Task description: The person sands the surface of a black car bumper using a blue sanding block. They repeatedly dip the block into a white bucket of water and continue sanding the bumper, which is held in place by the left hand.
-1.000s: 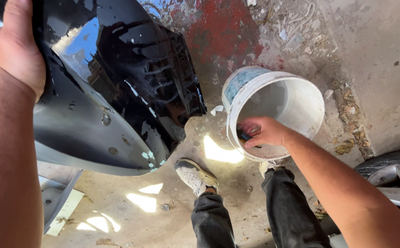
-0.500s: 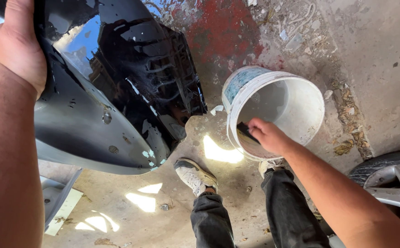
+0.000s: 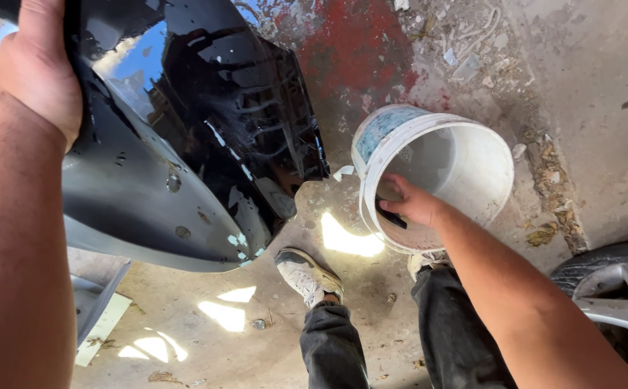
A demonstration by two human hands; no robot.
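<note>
Left hand [image 3: 40,68] was clamped on the upper edge of a large glossy black car body panel [image 3: 206,137], fingers wrapped over the rim, thumb side toward the camera; the panel stood tilted off the floor and filled the upper left of the view, its wet face reflecting sky and dotted with pale specks near the lower curve. Right hand [image 3: 409,203] reached into a white plastic bucket [image 3: 472,137] and was closed around a small dark object [image 3: 389,215], kind not discernible, held against the near inner wall just below the rim. The bucket sat on the concrete floor [image 3: 595,86] just right of the panel's lower right corner, apparently apart from it; its outer wall carried blue-green staining. A red paint stain [image 3: 357,50] marked the floor behind the bucket, with scattered debris beyond it toward the far right. The person's white shoe [image 3: 306,274] rested on the floor below the panel's lower edge, dark trousers [image 3: 335,346] visible beneath. A car wheel [image 3: 616,302] with a silver rim lay at the lower right edge of the view, near the right forearm. Sunlit patches fell on the floor between shoe and bucket.
</note>
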